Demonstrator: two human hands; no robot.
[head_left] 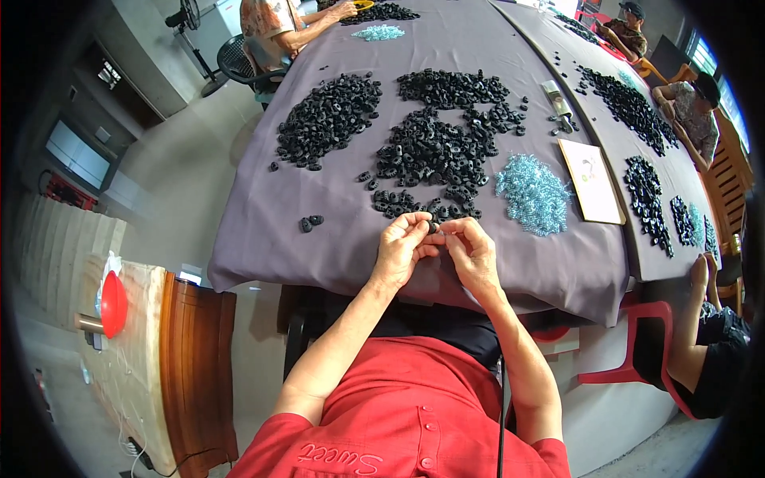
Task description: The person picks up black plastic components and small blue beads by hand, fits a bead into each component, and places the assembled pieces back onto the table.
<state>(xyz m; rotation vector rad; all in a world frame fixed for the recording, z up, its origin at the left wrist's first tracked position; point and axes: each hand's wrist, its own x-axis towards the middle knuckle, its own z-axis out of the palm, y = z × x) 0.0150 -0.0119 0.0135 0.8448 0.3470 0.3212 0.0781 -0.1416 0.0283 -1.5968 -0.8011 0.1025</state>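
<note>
At the near edge of the cloth-covered table, my left hand point(398, 253) pinches a small black plastic part point(433, 227) between thumb and fingers. Close against it, my right hand point(473, 253) is closed in a pinch; whatever its fingertips hold is too small to make out. Just beyond my hands lies a large heap of similar black parts point(434, 147). To the right of it is a pile of light blue, shiny, coil-like pieces point(532, 195). Another heap of black parts point(329, 119) spreads out at the left, and a few loose black parts point(309, 224) lie nearer me.
A flat pale board point(591, 182) and a tube-like item point(558, 99) lie right of the blue pile. People sit around the joined tables, one at the far left point(275, 32). A red chair point(637, 350) stands at right, a wooden cabinet point(195, 358) at left.
</note>
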